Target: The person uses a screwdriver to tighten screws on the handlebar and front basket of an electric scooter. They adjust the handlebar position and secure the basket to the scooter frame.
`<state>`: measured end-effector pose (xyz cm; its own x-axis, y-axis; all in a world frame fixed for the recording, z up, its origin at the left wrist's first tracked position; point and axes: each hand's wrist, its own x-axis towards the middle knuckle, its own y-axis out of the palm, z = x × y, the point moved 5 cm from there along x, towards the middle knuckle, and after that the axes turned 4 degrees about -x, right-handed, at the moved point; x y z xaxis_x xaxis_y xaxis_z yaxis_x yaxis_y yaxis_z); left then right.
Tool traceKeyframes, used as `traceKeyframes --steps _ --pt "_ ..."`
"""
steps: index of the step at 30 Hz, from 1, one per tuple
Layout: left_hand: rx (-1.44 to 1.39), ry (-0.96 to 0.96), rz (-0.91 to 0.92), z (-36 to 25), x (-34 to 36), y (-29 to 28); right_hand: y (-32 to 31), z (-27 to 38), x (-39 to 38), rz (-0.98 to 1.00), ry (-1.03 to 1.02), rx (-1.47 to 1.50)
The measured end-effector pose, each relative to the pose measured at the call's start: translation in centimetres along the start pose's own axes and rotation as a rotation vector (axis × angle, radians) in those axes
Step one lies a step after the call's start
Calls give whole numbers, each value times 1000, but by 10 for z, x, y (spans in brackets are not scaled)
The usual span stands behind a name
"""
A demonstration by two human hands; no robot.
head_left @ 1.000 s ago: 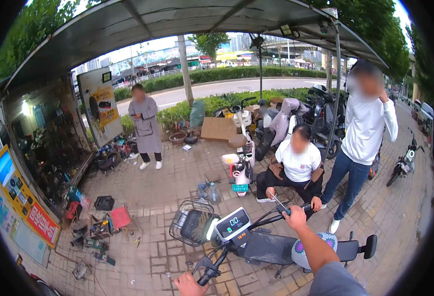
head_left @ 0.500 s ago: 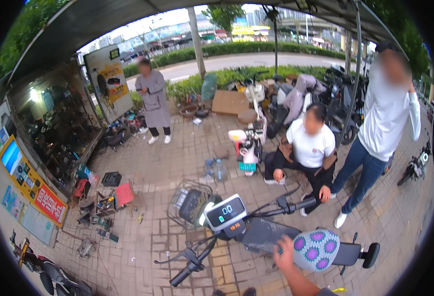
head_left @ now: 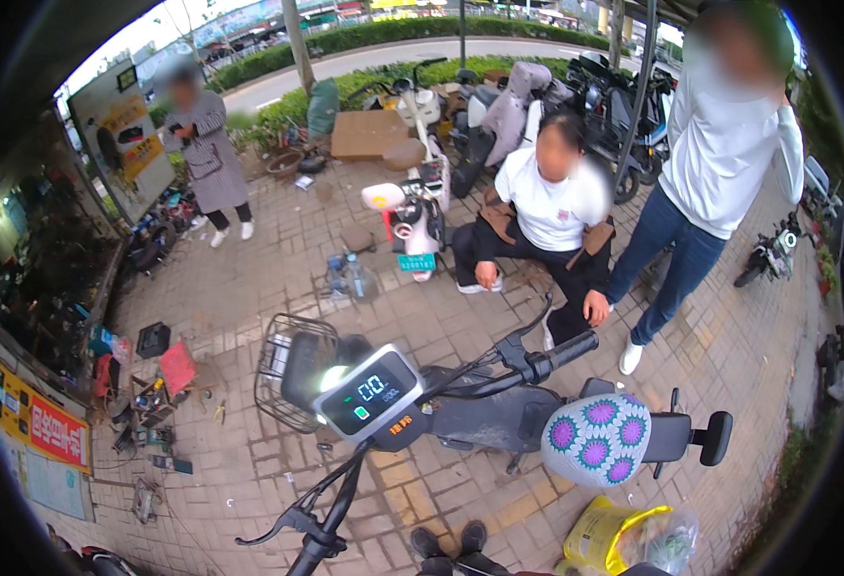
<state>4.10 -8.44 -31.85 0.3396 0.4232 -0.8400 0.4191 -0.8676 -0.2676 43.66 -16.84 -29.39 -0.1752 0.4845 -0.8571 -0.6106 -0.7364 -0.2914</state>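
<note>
Scooter [head_left: 479,413]: I see it straight ahead, standing on the brick paving.
Seat cover [head_left: 596,439]: crocheted, with purple flowers, at my right.
Basket [head_left: 292,370]: wire, fixed to the scooter's front, at my left.
Display [head_left: 369,392]: lit, between the handlebars.
Right grip [head_left: 570,350]: black and bare.
Left grip [head_left: 318,549]: bare, nearest my lower edge.
Hands: neither shows, so I cannot tell their state.

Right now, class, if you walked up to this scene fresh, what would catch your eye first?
The dark electric scooter in the middle foreground stands out, with its lit display glowing between the handlebars and a bright crocheted seat cover to its right. A wire basket sits at its front. Behind it, a person in a white shirt sits on the paving.
</note>
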Motion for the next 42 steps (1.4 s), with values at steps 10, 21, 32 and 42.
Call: traceKeyframes --steps 10,21,32,42 --pt "38 83 234 48 31 40 9 -29 -20 -9 17 101" --pt "7 873 60 95 -21 72 66 -18 21 192 6 367" --pt "121 225 210 42 -6 48 31 -33 31 -51 -171 15" --pt "30 131 -389 -40 56 -105 -120 80 24 -674 -638 -5"
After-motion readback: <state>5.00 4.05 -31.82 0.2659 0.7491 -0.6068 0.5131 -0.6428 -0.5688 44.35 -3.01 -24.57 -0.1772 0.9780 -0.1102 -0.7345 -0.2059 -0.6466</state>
